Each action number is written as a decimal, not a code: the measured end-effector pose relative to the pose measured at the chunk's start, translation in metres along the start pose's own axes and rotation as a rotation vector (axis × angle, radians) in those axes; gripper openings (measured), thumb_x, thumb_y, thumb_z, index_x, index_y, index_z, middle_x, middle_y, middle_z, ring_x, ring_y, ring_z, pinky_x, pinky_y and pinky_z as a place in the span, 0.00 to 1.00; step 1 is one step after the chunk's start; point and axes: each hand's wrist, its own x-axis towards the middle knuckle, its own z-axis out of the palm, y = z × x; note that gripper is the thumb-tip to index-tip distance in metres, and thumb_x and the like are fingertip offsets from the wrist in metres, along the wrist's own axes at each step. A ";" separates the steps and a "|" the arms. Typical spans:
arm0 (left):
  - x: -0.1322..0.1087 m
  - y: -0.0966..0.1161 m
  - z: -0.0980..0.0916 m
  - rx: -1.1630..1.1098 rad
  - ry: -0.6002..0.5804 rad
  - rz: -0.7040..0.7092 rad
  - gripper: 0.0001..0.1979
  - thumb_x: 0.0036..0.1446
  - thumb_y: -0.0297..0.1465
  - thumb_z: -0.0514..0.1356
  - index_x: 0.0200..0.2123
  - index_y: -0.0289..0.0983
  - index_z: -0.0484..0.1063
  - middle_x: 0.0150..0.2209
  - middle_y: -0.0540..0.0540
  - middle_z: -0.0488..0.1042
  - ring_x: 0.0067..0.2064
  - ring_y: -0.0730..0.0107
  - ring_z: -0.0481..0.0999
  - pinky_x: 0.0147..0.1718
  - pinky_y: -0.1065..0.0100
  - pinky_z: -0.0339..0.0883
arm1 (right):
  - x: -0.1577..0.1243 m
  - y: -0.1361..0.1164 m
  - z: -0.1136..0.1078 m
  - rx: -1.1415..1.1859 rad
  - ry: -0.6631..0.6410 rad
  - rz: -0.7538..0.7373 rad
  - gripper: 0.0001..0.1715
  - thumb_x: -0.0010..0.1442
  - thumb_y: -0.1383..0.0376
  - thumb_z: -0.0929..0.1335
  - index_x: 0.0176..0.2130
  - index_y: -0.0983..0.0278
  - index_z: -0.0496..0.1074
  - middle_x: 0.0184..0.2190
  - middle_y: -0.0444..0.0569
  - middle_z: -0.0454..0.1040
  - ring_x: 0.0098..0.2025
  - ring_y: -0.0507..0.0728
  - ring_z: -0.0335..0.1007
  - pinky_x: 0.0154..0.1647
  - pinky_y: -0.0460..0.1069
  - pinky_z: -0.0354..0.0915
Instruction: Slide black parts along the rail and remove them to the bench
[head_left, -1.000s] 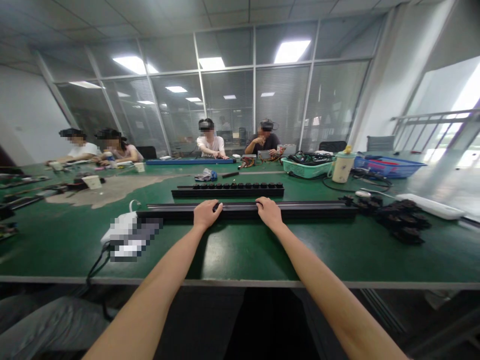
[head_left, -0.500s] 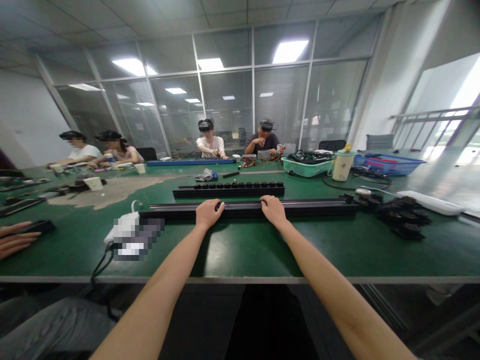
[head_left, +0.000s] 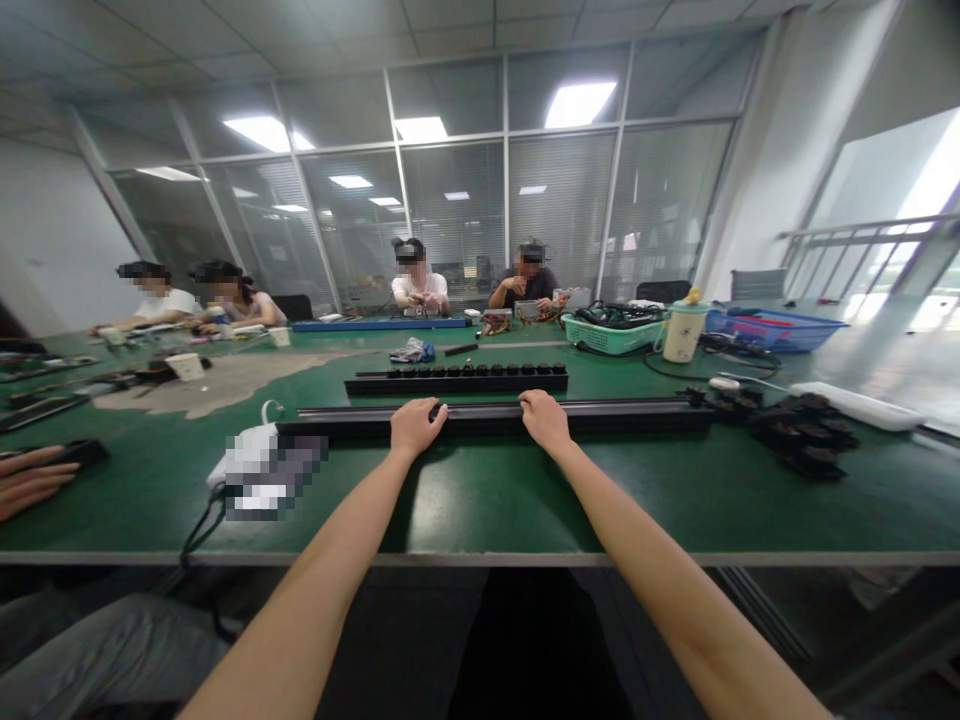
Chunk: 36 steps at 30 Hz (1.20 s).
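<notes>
- My left grip (head_left: 415, 425) lies on the long black rail (head_left: 622, 412), fingers bent over its top edge and closed loosely on it. The thumb side is hard to make out.
- My right grip (head_left: 544, 418) holds the same rail a little further to the right, fingers hooked over the top in the same way.
- The rail lies flat on the green surface (head_left: 487, 500), lengthwise across my front. Its left end is just beside a blurred white object (head_left: 259, 465), and its right end is near a pile of black parts (head_left: 802, 435).
- A second rail (head_left: 457, 381), with a row of round black pieces on it, lies parallel just behind and apart from mine.
- My judgement is that a piece this long wants both grips kept level and pulling evenly, or one end will swing. The two are close together near the middle, so the far ends have little control, and setting them wider apart would steady it.
- I would keep it flat on the surface rather than lift it, and watch the right end so it does not push into the pile of parts.
- Compared with a second ago, both grips sit at nearly the same spots on the rail, and the rail has not visibly shifted.
- A co-worker's hand (head_left: 26, 478) now shows at the left edge, resting by a dark flat thing; it was not in view a second ago.
- The green basket (head_left: 611, 338) and the cream jug (head_left: 684, 330) beyond stand as before.
</notes>
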 end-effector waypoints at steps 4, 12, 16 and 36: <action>0.000 -0.001 0.001 -0.001 0.003 -0.001 0.21 0.69 0.45 0.53 0.51 0.41 0.80 0.53 0.46 0.81 0.57 0.58 0.78 0.53 0.63 0.69 | 0.001 0.000 0.002 0.004 0.011 -0.016 0.18 0.70 0.69 0.61 0.51 0.65 0.77 0.54 0.55 0.76 0.56 0.59 0.71 0.57 0.50 0.63; 0.000 0.000 -0.001 -0.006 0.005 0.003 0.21 0.70 0.45 0.53 0.50 0.41 0.80 0.54 0.45 0.81 0.56 0.58 0.78 0.53 0.63 0.69 | 0.003 0.005 0.009 -0.009 0.030 -0.069 0.17 0.71 0.68 0.61 0.51 0.66 0.77 0.52 0.55 0.78 0.57 0.58 0.70 0.70 0.52 0.50; -0.001 0.001 -0.003 -0.008 0.005 0.005 0.20 0.70 0.44 0.53 0.50 0.41 0.80 0.53 0.45 0.81 0.56 0.58 0.78 0.52 0.63 0.69 | 0.006 0.010 0.013 0.012 0.037 -0.091 0.19 0.73 0.66 0.60 0.50 0.64 0.78 0.54 0.54 0.78 0.59 0.57 0.71 0.72 0.53 0.48; -0.001 0.001 -0.004 -0.004 -0.009 0.000 0.20 0.69 0.45 0.52 0.50 0.42 0.80 0.53 0.45 0.81 0.56 0.58 0.78 0.53 0.63 0.69 | 0.003 0.009 0.011 -0.063 -0.016 0.029 0.23 0.74 0.64 0.58 0.58 0.61 0.76 0.69 0.55 0.65 0.70 0.66 0.59 0.66 0.57 0.62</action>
